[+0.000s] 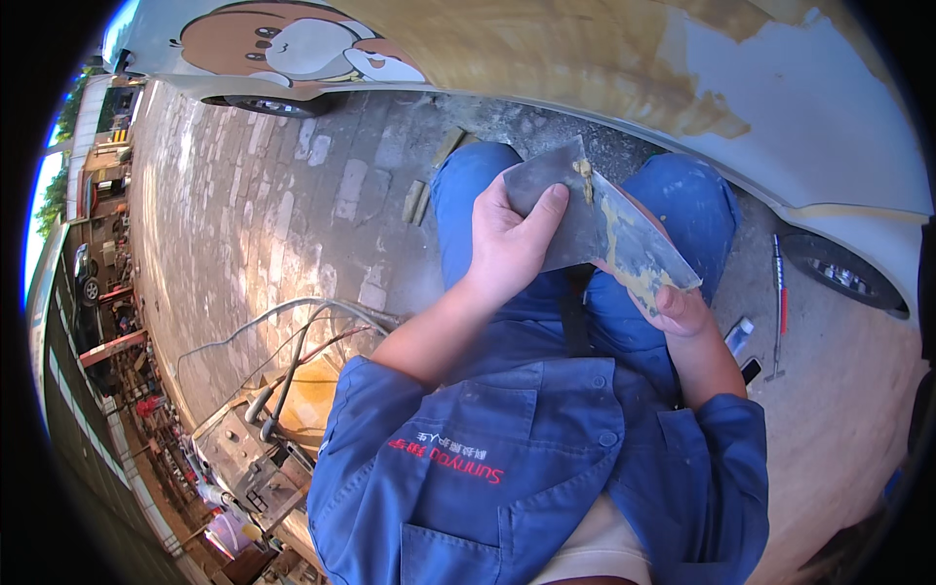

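My left hand (513,232) is closed on a dark grey putty spreader (565,232), a thin flat sheet with its thumb on top. A lump of yellowish putty (583,174) clings near its upper edge. My right hand (675,310) grips a second grey spreader (639,239), smeared with putty, by its lower end. The two sheets meet or overlap above my knees; whether they touch cannot be made out. In front stands a pale vehicle body (780,78) with a broad brownish-yellow coat (565,58) and a cartoon animal picture (292,47).
Wheels (843,273) show under the vehicle. To the right lie a long red-handled tool (779,302), a small bottle (739,335) and a dark phone-like object (751,370). Small blocks (414,202) lie left of my knee. A cluttered stand with hoses (283,390) is at lower left.
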`<act>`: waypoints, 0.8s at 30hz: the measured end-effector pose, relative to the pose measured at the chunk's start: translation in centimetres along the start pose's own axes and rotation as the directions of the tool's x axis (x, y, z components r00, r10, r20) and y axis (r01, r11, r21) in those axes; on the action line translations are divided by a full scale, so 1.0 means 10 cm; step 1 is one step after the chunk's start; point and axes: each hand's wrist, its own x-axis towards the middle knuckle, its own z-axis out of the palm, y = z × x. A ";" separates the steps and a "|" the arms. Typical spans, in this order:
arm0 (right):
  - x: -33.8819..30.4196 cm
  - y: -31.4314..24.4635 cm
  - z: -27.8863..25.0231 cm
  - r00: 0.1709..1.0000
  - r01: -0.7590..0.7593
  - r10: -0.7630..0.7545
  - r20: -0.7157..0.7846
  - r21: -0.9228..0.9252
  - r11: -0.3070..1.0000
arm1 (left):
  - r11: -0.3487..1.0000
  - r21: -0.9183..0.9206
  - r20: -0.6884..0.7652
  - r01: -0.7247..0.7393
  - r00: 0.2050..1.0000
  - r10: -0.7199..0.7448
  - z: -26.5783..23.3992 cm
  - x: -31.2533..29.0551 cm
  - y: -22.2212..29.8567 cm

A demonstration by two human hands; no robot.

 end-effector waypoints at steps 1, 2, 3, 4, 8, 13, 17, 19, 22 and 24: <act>0.00 0.02 0.01 1.000 0.017 -0.017 -0.009 -0.007 1.000 | 1.000 0.000 -0.011 0.000 1.000 0.000 0.01 -0.01 0.00; -0.01 0.03 0.00 1.000 0.013 -0.013 -0.023 -0.026 1.000 | 1.000 -0.014 -0.051 -0.027 0.998 0.026 0.04 -0.03 0.00; -0.01 0.05 -0.01 0.999 0.019 -0.021 -0.028 -0.065 0.998 | 1.000 0.018 0.018 0.010 1.000 -0.011 0.06 -0.04 0.00; -0.02 0.06 -0.03 0.999 0.005 -0.009 -0.038 -0.117 0.993 | 0.999 0.036 0.057 0.019 0.998 -0.021 0.09 -0.08 -0.01; -0.05 0.07 -0.16 0.999 0.015 -0.011 0.036 -0.107 0.994 | 0.991 0.130 0.184 -0.024 0.983 -0.001 0.14 -0.12 0.00; -0.09 0.08 -0.21 1.000 -0.009 0.008 -0.002 -0.076 0.997 | 0.998 0.067 0.064 0.019 0.998 -0.024 0.16 -0.10 0.03; -0.05 0.05 -0.16 1.000 -0.003 0.002 -0.011 -0.058 0.998 | 0.989 0.117 0.235 0.091 0.965 -0.116 0.16 -0.08 0.05; -0.04 0.04 -0.13 0.999 0.039 -0.041 -0.010 -0.134 0.990 | 0.970 -0.133 0.298 0.203 0.942 -0.156 0.09 -0.02 0.05; -0.01 0.06 -0.12 0.995 0.057 -0.063 -0.074 -0.087 0.995 | 0.885 -0.338 0.301 0.321 0.927 -0.222 -0.02 0.06 0.00; 0.01 0.10 -0.15 0.981 0.079 -0.079 -0.175 -0.010 0.997 | 0.782 -0.522 0.270 0.339 0.936 -0.225 -0.08 0.07 -0.05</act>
